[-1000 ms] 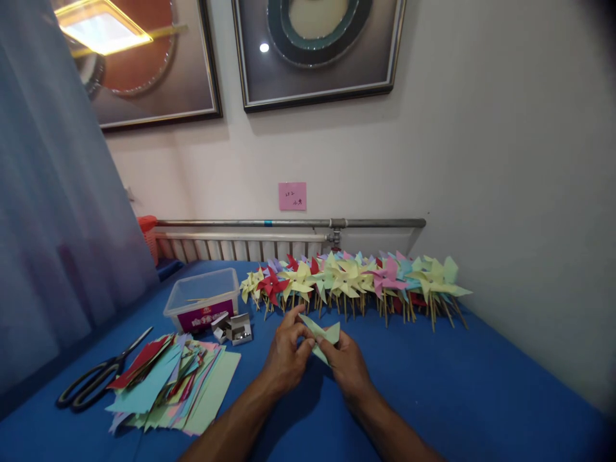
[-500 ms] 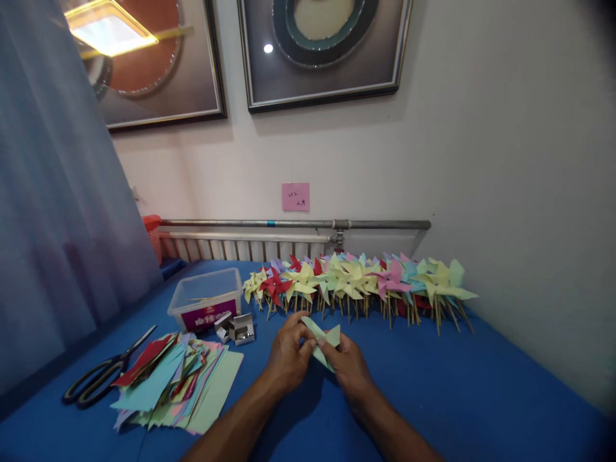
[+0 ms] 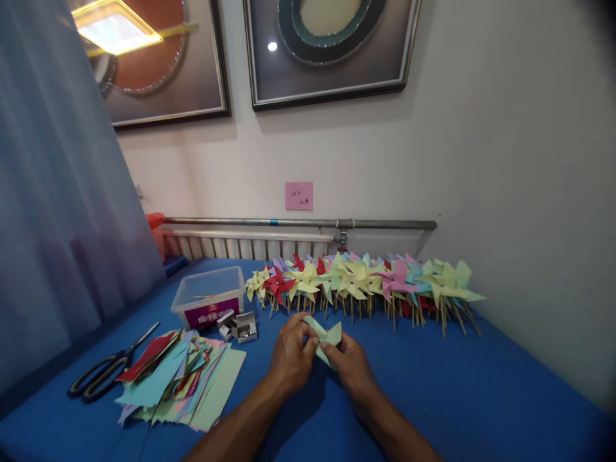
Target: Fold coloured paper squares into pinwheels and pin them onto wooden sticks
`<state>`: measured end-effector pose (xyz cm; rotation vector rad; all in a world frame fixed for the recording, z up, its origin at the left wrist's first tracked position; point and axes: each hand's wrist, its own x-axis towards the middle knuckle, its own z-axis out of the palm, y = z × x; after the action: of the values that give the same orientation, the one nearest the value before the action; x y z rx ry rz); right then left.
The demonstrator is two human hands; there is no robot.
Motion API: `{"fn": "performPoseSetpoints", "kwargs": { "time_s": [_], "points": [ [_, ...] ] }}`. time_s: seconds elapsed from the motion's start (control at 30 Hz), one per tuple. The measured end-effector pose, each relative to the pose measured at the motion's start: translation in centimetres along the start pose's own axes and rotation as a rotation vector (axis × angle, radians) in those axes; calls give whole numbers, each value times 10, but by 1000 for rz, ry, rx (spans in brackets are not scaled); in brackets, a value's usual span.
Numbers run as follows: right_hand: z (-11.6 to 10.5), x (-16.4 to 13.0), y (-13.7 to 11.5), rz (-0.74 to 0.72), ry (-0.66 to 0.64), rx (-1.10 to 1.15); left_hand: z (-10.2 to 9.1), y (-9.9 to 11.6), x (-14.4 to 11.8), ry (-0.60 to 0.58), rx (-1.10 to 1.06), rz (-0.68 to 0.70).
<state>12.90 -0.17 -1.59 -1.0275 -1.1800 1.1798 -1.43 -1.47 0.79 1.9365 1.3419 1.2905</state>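
Both of my hands pinch one pale green paper piece [image 3: 328,336], partly folded into pinwheel blades, just above the blue table [image 3: 462,391]. My left hand [image 3: 291,356] grips its left side, fingers curled over the fold. My right hand [image 3: 351,367] holds its right and lower part. Behind them a long row of finished paper pinwheels [image 3: 366,279] on wooden sticks lies along the wall side, in yellow, red, pink, green and light blue.
A stack of coloured paper squares [image 3: 180,378] lies to the left, with black scissors [image 3: 108,369] beyond it. A clear plastic box [image 3: 209,296] and a small open cardboard box [image 3: 238,326] sit behind the stack. A curtain [image 3: 58,212] hangs at left; a radiator pipe [image 3: 298,223] runs along the wall.
My hands have kept hold of the green paper and folded it tighter; the view has shifted slightly so everything sits a bit more to the right.
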Motion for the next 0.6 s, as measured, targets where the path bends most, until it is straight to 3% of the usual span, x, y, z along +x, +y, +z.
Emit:
{"fn": "performPoseSetpoints", "kwargs": {
  "time_s": [0.6],
  "points": [
    [-1,-6,-7,-120,-15,-112,2,3,0,31,25,19]
  ]
}}
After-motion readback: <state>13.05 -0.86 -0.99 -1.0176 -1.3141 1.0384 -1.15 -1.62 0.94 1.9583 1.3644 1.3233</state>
